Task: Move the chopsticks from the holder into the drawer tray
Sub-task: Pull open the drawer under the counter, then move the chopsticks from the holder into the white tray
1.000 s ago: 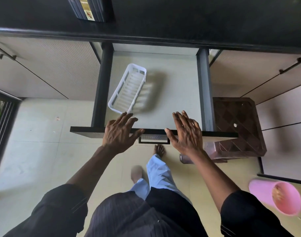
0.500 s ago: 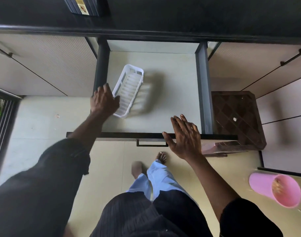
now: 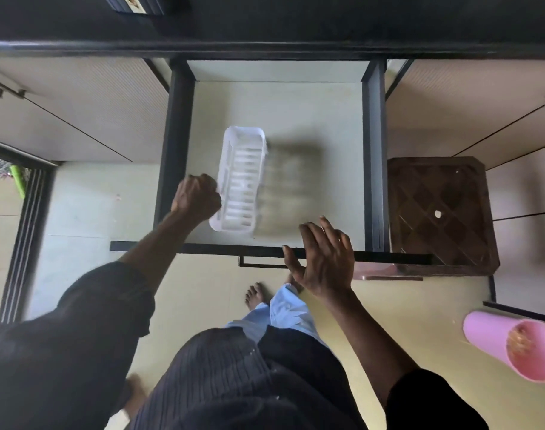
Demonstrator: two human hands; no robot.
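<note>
Our left hand point(image 3: 198, 197) is curled in a grip that pinches the near-left rim of the white tray point(image 3: 241, 180), which lies inside the open drawer point(image 3: 314, 113) toward its left side, while our right hand point(image 3: 324, 259) rests spread and empty on the drawer's near front edge. To do this step well, we judge that we should slide the tray flat and slowly and square it to the drawer walls, with the right hand steadying the front. The tray and its shadow are smeared by blur, we see no chopsticks or holder for certain, and whatever sits in the pink cup point(image 3: 513, 346) on the floor at near right is too small to make out.
</note>
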